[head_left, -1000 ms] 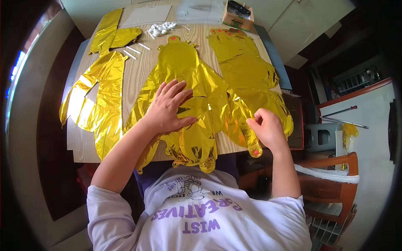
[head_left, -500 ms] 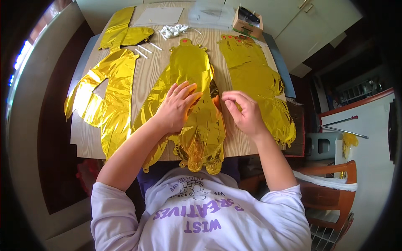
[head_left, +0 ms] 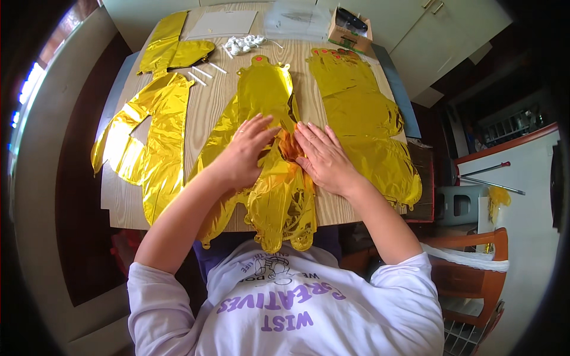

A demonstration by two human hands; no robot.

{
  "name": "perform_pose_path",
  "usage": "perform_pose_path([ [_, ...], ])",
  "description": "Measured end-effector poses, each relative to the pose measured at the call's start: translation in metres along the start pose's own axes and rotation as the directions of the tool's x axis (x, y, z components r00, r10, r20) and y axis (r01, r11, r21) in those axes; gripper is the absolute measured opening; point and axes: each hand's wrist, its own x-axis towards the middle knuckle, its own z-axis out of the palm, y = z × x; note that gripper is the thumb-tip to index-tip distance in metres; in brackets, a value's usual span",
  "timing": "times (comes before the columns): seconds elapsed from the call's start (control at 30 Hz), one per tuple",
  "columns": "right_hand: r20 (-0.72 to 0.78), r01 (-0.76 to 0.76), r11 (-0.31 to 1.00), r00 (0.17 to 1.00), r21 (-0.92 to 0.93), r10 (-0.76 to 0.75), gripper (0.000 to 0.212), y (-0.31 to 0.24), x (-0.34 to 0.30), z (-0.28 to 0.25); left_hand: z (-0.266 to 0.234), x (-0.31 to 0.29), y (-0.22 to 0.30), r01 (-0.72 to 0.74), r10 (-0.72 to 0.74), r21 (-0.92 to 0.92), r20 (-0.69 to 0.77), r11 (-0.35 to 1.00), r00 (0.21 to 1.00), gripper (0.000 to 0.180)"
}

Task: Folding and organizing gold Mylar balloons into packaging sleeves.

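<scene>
A flat gold foil balloon lies in front of me, its lower end hanging past the table's near edge. My left hand rests over its middle with the fingers apart. On the balloon's right edge my right hand lies flat, fingers stretched out. Between the two hands the foil is creased and shows orange reflections. A second gold foil balloon is spread out to the right. On the left lies another gold foil balloon, with an angular gold foil piece above it.
White sticks and a bunch of white string-like material lie toward the back of the wooden table. Beyond them are a pale board, a clear plastic sheet and a cardboard box. A wooden chair stands at the right.
My right hand has moved left and down from above the table, opening out flat onto the balloon's edge. My left hand has lifted slightly, and the foil's lower end has shifted.
</scene>
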Motion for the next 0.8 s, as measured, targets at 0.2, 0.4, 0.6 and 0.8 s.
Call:
perform_pose_path([
  [0.2,-0.017,-0.004,1.0,1.0,0.02,0.004,0.061,-0.003,0.0,-0.002,-0.035,0.045,0.011,-0.076,0.057,-0.094,-0.197,0.993,0.979,0.033],
  [0.4,0.026,-0.022,0.999,0.999,0.025,0.022,0.066,-0.003,0.001,-0.002,0.026,0.09,-0.027,-0.266,0.278,0.154,-0.061,0.952,0.959,0.029],
  [0.6,0.101,0.0,1.0,0.995,-0.027,0.003,0.072,-0.009,-0.015,-0.008,0.028,0.11,-0.046,-0.34,0.35,0.087,-0.18,0.937,0.919,0.025],
  [0.8,0.194,0.017,1.0,0.981,0.014,-0.019,0.079,-0.046,-0.065,-0.024,0.028,0.105,-0.045,-0.307,0.305,0.025,-0.206,0.951,0.93,0.027],
])
